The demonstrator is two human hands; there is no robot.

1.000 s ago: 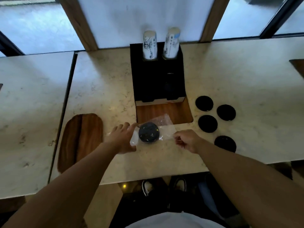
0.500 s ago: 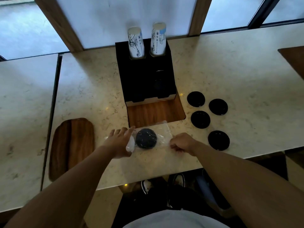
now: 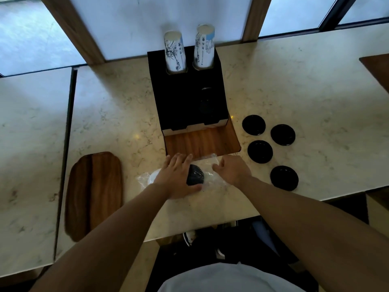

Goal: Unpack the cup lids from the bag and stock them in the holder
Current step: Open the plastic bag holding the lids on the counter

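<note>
I press my left hand [image 3: 179,175] flat on the bag [image 3: 210,178] near the worktop's front edge to pin its lids [image 3: 195,175], while my right hand [image 3: 232,170] pinches the plastic

Marble counter by the window, with wood and paper cups

A pale marble counter [image 3: 294,81] runs under frosted window panes [image 3: 160,24] framed in wood. A rounded wooden board [image 3: 94,194] lies flat near the counter's front edge, well to the left. Two stacks of printed paper cups [image 3: 175,52] stand upright side by side at the back. Below the counter edge, shoes [image 3: 189,238] show dimly on the dark floor.
</note>
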